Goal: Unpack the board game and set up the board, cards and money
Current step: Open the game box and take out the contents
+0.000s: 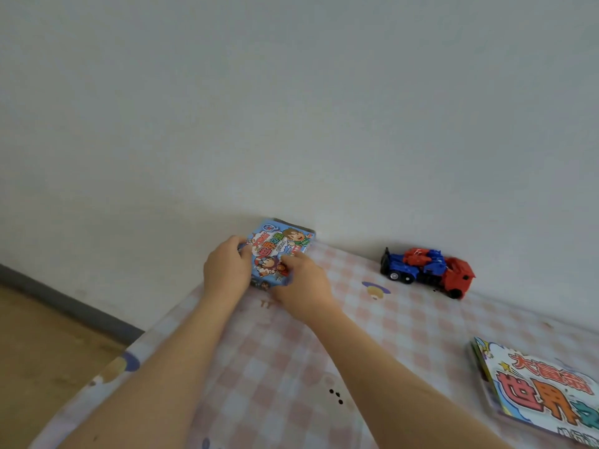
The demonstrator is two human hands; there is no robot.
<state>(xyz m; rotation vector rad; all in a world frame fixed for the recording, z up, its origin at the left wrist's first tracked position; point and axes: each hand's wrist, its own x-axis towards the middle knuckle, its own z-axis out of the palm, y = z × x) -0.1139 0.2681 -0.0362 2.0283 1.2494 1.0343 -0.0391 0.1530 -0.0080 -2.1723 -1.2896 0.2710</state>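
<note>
Two hands, left hand (227, 270) and right hand (303, 286), grip game box (275, 244) at table (275, 367) far corner against wall (291, 124); toy truck (428, 270) apart; folded board (544, 393), right edge, printed 世界.

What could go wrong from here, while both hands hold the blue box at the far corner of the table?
1. The blue box, held by the left hand and the right hand, lies at a corner of the table, close to the edge. If it opens there, small pieces might drop to the floor.
2. The toy truck stands on the table nearby. Unfolding a board there could knock it.
</note>
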